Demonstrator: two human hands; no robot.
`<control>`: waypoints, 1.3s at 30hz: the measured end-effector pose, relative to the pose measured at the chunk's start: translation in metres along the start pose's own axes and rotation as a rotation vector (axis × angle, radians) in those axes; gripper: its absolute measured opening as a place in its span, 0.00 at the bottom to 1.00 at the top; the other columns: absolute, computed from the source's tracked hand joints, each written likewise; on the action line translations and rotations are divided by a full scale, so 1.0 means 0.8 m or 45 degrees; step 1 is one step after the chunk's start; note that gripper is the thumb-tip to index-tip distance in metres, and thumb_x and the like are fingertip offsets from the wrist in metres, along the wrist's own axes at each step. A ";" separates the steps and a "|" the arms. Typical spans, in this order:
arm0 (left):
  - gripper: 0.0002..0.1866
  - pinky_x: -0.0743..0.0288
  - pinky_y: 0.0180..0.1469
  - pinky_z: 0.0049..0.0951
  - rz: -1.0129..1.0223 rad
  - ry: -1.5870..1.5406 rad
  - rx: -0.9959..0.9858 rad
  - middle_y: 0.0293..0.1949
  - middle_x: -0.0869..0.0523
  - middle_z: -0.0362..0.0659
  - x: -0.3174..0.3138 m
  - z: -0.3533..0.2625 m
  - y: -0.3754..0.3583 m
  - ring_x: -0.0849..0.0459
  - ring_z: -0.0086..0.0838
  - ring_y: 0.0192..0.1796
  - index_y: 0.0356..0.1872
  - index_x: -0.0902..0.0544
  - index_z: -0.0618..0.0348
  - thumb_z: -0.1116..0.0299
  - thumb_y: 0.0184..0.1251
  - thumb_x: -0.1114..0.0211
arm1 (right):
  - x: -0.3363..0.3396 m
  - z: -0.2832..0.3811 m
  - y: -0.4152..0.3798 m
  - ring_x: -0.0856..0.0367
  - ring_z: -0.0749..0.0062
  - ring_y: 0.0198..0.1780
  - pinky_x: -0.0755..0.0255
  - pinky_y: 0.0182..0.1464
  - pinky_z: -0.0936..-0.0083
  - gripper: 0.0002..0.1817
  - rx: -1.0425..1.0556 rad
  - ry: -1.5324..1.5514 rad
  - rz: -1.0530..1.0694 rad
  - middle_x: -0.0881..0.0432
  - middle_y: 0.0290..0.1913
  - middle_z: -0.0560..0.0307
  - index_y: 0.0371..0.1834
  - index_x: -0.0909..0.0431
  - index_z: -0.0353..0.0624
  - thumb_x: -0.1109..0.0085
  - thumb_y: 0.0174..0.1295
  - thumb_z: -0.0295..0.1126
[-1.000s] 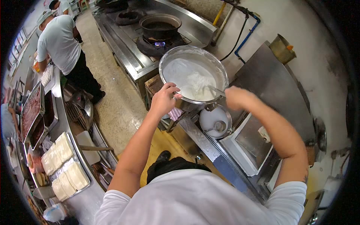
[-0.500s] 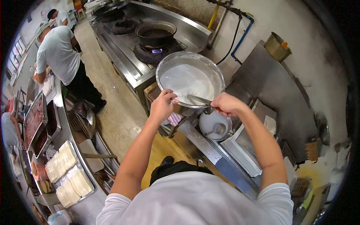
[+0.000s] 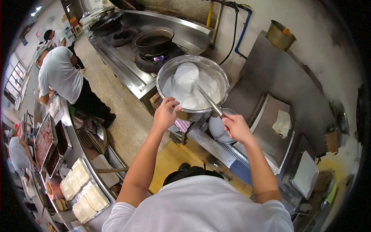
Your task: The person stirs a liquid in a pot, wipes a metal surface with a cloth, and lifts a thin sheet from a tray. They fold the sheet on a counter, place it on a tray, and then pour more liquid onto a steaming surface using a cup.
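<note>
A large metal bowl (image 3: 161, 73) of thick white liquid (image 3: 210, 86) stands in front of me at the end of the stove. My left hand (image 3: 166, 113) grips its near left rim, fingers bent over the edge. In my right hand (image 3: 236, 127), closed around the grip end, is a long-handled ladle (image 3: 210, 99). Its head, coated white, lies in the far part of the bowl. What supports the bowl underneath is mostly hidden.
A black wok (image 3: 154, 40) sits over a lit burner behind the bowl. A white round container (image 3: 218, 125) is below right. Trays of pale slabs (image 3: 83, 189) and reddish filling (image 3: 45, 135) occupy the left counter. Another person (image 3: 62, 73) bends over it.
The ladle head has swung up to the far side of the bowl and now shows at the surface. My right hand has come lower and nearer to me; my left stays at the rim.
</note>
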State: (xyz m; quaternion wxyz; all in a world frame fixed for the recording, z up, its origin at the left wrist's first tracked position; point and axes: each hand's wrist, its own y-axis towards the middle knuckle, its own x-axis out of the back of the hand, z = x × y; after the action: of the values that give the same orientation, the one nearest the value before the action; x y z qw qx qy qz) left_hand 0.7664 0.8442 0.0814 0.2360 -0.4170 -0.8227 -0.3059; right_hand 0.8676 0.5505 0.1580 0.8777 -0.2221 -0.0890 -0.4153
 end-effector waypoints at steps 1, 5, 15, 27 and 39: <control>0.14 0.20 0.55 0.41 -0.013 -0.002 -0.020 0.58 0.15 0.41 -0.002 0.003 0.000 0.13 0.43 0.55 0.48 0.11 0.52 0.58 0.68 0.28 | -0.001 -0.012 -0.002 0.32 0.85 0.18 0.38 0.21 0.81 0.14 0.064 -0.045 -0.022 0.26 0.24 0.67 0.52 0.17 0.35 0.45 0.77 0.34; 0.13 0.20 0.54 0.41 0.004 -0.005 0.000 0.58 0.15 0.41 -0.002 0.004 0.001 0.13 0.44 0.55 0.48 0.11 0.53 0.59 0.68 0.28 | -0.014 -0.034 -0.029 0.25 0.79 0.27 0.29 0.32 0.77 0.22 0.248 -0.242 -0.243 0.21 0.27 0.63 0.66 0.21 0.33 0.40 0.74 0.35; 0.13 0.20 0.54 0.40 -0.083 -0.105 -0.073 0.57 0.15 0.41 -0.012 0.014 0.000 0.13 0.43 0.55 0.47 0.11 0.52 0.60 0.66 0.26 | -0.045 -0.052 -0.046 0.15 0.38 0.47 0.22 0.50 0.49 0.24 0.376 -0.834 -0.659 0.15 0.47 0.36 0.67 0.23 0.41 0.38 0.69 0.33; 0.12 0.18 0.52 0.40 -0.118 -0.151 -0.184 0.59 0.16 0.47 -0.015 0.021 0.000 0.12 0.44 0.53 0.47 0.11 0.56 0.63 0.67 0.26 | -0.041 0.051 0.003 0.14 0.35 0.48 0.20 0.52 0.45 0.16 0.404 -0.981 -0.578 0.16 0.49 0.33 0.57 0.18 0.38 0.40 0.69 0.33; 0.10 0.20 0.35 0.25 -0.016 -0.466 -0.260 0.55 0.16 0.49 -0.049 -0.079 -0.075 0.14 0.30 0.46 0.51 0.13 0.63 0.77 0.70 0.32 | 0.014 -0.051 -0.058 0.16 0.45 0.51 0.23 0.56 0.57 0.33 0.454 -0.479 -0.685 0.14 0.53 0.42 0.73 0.31 0.36 0.34 0.65 0.34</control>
State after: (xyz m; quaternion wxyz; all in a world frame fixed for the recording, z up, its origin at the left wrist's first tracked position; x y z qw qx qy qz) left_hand 0.7461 0.7509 0.0817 0.0371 -0.4820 -0.8193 -0.3082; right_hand 0.8379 0.4978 0.1407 0.7304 -0.1067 -0.3750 -0.5607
